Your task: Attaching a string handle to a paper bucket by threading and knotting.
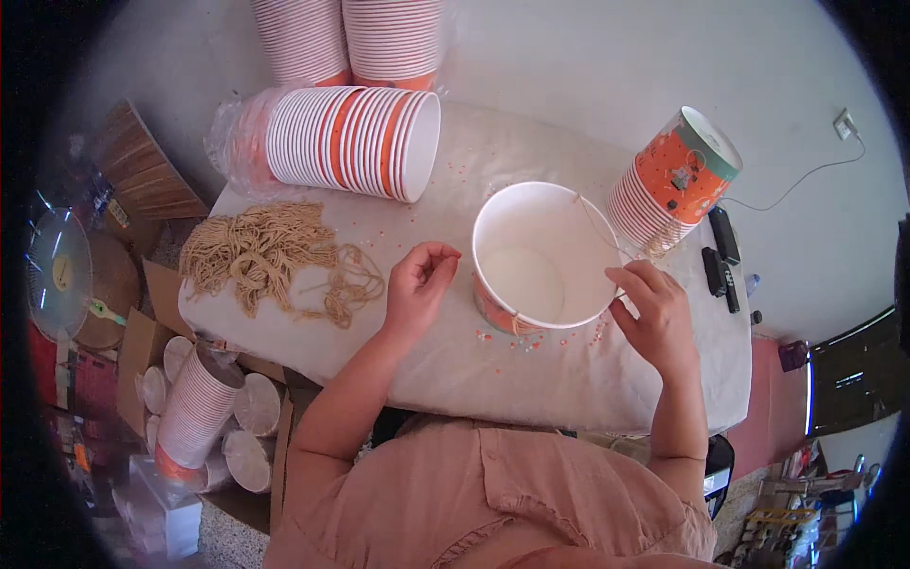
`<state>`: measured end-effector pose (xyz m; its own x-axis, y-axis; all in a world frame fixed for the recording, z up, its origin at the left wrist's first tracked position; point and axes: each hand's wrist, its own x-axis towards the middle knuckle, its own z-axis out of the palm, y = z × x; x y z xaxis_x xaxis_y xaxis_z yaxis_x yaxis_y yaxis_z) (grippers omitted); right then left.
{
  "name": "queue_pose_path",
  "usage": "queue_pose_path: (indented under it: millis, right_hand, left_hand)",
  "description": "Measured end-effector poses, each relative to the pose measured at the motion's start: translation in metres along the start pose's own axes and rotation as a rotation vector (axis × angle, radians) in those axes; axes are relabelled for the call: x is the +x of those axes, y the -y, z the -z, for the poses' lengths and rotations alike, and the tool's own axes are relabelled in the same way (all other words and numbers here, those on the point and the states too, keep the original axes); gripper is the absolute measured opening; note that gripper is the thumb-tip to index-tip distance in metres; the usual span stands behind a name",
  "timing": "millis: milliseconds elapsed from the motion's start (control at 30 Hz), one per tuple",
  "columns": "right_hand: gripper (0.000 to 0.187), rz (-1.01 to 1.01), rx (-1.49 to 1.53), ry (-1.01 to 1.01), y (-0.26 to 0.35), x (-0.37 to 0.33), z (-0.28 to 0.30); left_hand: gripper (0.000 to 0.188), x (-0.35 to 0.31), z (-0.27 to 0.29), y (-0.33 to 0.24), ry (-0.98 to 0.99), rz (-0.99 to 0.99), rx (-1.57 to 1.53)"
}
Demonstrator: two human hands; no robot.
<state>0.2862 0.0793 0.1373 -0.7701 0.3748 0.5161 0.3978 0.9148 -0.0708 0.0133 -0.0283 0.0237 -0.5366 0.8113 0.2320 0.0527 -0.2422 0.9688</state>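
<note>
A large white-lined paper bucket (519, 284) stands upright in front of me on the cloth-covered table. Thin twine (599, 228) runs from its far rim toward the right side, and a bit more twine shows at its near rim. At the right rim my right hand (656, 313) pinches the twine between thumb and fingers. My left hand (420, 287) is just left of the bucket, apart from it, thumb and fingertips pressed together; whatever they may hold is too small to see. A tangled bundle of beige twine (256, 248) lies farther left.
Nested paper buckets (351, 142) lie on their side at the back left, with two upright stacks behind. Another orange stack (678, 180) stands upside down at the right, near black devices (716, 270). Small scraps dot the tablecloth (455, 370). An open carton (142, 356) with wrapped stacks sits lower left.
</note>
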Motion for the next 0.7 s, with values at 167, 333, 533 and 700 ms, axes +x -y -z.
queue_pose_path:
  millis: [167,333,533,700]
  right_hand:
    - [0.028,0.060,0.149,-0.026,-0.015,-0.005,-0.007]
    - [0.024,0.128,0.163,-0.018,-0.014,-0.001,0.000]
    - [0.015,0.033,0.384,-0.082,-0.022,0.009,0.035]
    - [0.010,-0.103,0.497,-0.309,-0.064,0.022,0.065]
  left_hand:
    - [0.006,0.002,-0.003,-0.001,-0.007,0.027,0.001]
    - [0.009,0.001,-0.003,0.002,-0.006,-0.002,-0.010]
    - [0.007,0.004,0.002,0.011,-0.012,0.038,-0.027]
    - [0.007,0.003,0.004,0.010,-0.007,-0.006,-0.001]
